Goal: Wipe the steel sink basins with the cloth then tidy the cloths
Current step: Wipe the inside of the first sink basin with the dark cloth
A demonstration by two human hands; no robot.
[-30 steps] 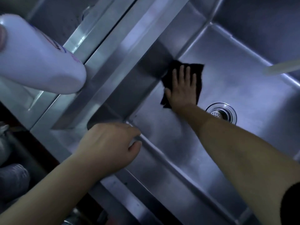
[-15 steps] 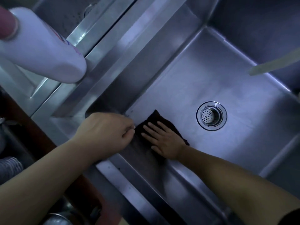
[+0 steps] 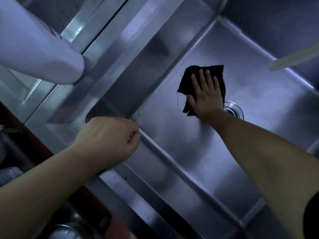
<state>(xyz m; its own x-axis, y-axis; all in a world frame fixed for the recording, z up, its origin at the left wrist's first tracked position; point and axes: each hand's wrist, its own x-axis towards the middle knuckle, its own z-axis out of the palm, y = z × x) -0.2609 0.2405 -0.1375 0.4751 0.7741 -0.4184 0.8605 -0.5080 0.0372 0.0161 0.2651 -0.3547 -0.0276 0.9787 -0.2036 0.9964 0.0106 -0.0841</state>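
Standing at far left, white bottle (image 3: 39, 49) on the sink ledge (image 3: 110, 54). Resting as before on the front rim, left hand (image 3: 108, 140) clenched, holding nothing. Pressed flat with straight fingers, right hand (image 3: 206, 94) on black cloth (image 3: 187, 78), now out on the basin floor (image 3: 172, 144) beside the drain (image 3: 233, 111), away from the near-left corner

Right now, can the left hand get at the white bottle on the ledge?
Probably yes: the left hand holds nothing and rests by the sink rim; only bare steel lies between it and the white bottle.
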